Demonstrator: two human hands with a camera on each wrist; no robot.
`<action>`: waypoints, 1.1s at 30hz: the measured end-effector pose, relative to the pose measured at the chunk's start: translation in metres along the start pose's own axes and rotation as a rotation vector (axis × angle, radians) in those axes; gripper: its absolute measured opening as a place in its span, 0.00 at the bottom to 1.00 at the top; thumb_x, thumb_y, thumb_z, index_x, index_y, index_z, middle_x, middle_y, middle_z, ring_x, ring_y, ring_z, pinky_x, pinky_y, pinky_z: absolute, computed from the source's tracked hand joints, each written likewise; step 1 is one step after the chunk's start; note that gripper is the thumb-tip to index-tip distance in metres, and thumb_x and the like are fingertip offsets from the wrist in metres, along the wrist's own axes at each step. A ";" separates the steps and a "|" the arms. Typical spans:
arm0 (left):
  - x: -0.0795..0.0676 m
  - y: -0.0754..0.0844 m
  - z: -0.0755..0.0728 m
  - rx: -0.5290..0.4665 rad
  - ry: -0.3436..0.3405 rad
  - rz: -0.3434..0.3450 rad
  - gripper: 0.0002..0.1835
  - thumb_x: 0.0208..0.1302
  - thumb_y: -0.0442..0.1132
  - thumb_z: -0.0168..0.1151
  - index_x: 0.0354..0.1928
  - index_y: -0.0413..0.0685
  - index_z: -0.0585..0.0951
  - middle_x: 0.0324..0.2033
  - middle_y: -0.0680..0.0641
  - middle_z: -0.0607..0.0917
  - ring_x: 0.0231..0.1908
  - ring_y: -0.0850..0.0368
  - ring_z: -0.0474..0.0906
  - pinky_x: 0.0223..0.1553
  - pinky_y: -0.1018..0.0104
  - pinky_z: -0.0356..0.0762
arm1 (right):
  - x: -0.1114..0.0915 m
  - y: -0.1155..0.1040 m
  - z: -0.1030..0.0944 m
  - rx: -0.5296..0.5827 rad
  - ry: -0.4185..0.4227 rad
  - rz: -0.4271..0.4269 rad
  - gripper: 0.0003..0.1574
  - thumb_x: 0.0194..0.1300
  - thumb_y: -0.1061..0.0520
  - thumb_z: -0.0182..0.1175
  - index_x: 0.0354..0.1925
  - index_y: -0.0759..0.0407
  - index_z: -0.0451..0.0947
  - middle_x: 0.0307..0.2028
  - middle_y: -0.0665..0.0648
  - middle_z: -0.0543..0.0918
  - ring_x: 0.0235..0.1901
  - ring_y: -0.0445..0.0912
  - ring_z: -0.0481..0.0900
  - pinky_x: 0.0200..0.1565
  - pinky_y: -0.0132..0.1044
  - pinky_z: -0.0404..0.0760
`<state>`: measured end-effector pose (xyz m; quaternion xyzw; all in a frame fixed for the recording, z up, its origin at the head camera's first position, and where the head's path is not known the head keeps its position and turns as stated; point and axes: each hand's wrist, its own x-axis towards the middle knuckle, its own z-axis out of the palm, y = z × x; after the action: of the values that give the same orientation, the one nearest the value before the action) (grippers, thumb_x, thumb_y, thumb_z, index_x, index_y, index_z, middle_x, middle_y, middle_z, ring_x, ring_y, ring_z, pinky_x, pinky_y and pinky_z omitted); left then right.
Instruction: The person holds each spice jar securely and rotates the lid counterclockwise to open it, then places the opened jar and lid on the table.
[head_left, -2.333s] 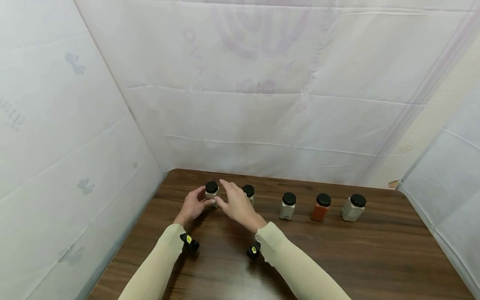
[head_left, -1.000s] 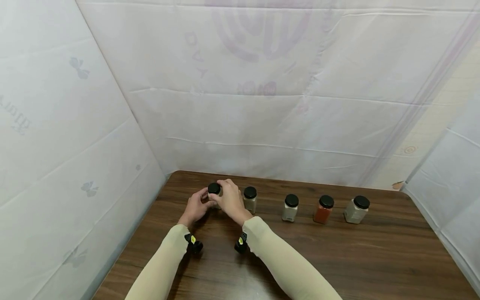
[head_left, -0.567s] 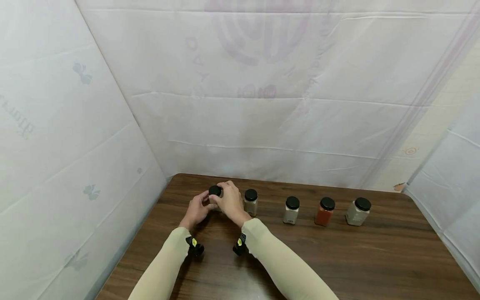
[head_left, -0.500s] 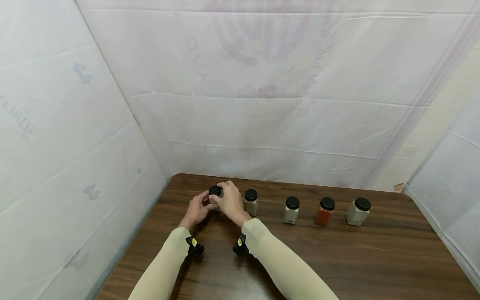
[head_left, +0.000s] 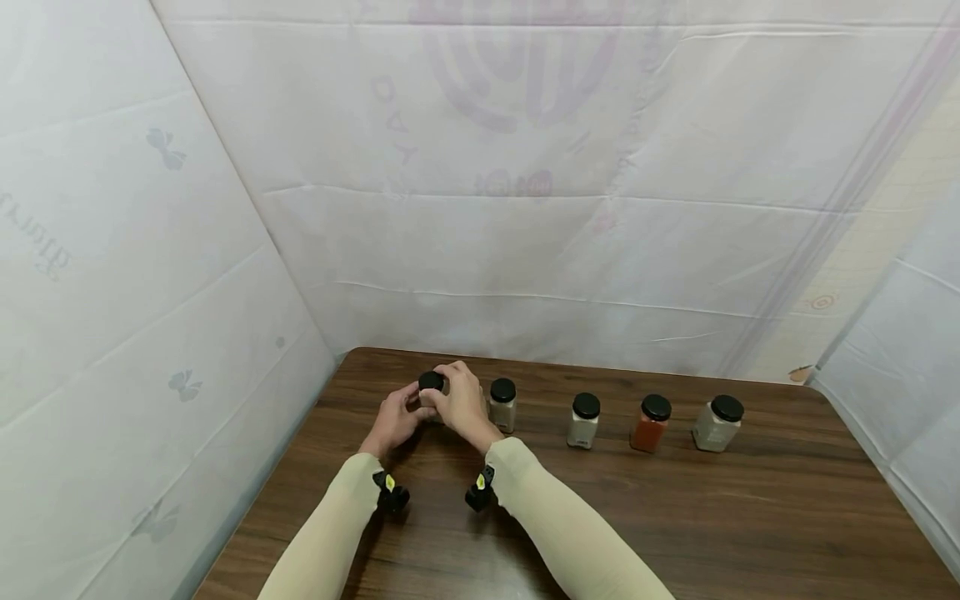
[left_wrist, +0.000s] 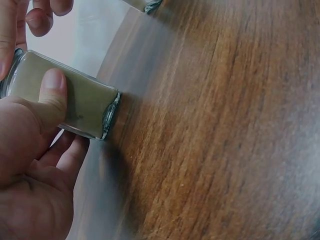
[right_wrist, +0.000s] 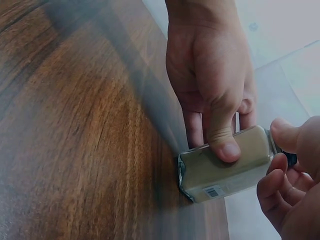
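A glass spice jar (right_wrist: 250, 150) filled with greenish-tan powder is between both hands at the table's far left. My left hand (head_left: 392, 421) grips its body, with the thumb (left_wrist: 54, 90) pressed along one side. My right hand (head_left: 461, 404) holds the black lid (head_left: 431, 381) between thumb and fingers. In the right wrist view the lid is mostly hidden by those fingers. The jar's base is at or just above the tabletop; I cannot tell whether it touches. A second black-lidded jar (head_left: 502, 407) of tan powder stands just right of my right hand.
Farther right on the brown wooden table (head_left: 720, 517) stand a pale-powder jar (head_left: 582, 429), a jar of orange-red powder (head_left: 648, 432) and a wider pale jar (head_left: 716, 429), all black-lidded. White printed sheeting (head_left: 480, 250) rises behind the table and along its sides.
My right hand has come in from beside the jar and taken hold of its lid. My left hand has stayed on the jar. In the last half second hardly anything has moved.
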<state>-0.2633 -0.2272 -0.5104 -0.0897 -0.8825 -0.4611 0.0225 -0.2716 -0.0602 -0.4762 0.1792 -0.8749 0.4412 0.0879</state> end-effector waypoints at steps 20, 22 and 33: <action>0.001 -0.001 -0.005 0.011 -0.046 -0.006 0.31 0.71 0.37 0.67 0.73 0.39 0.71 0.64 0.37 0.79 0.64 0.42 0.76 0.64 0.42 0.73 | 0.007 0.000 -0.003 -0.057 -0.068 0.012 0.28 0.70 0.48 0.68 0.65 0.55 0.79 0.60 0.53 0.78 0.55 0.50 0.80 0.47 0.40 0.82; 0.002 -0.001 -0.006 0.013 -0.052 0.002 0.31 0.71 0.37 0.67 0.73 0.38 0.71 0.64 0.36 0.80 0.64 0.41 0.76 0.64 0.42 0.73 | 0.008 -0.001 -0.003 -0.066 -0.074 0.016 0.28 0.70 0.48 0.68 0.65 0.55 0.79 0.60 0.52 0.78 0.56 0.50 0.80 0.47 0.40 0.82; 0.004 -0.003 -0.008 0.006 -0.089 0.015 0.30 0.71 0.36 0.67 0.73 0.38 0.72 0.63 0.37 0.80 0.63 0.41 0.78 0.62 0.44 0.75 | 0.011 -0.001 -0.007 -0.125 -0.138 -0.002 0.25 0.71 0.50 0.67 0.65 0.48 0.79 0.62 0.51 0.77 0.53 0.49 0.81 0.44 0.40 0.81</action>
<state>-0.2682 -0.2349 -0.5072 -0.1168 -0.8833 -0.4539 -0.0129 -0.2811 -0.0578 -0.4676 0.2045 -0.9045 0.3722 0.0388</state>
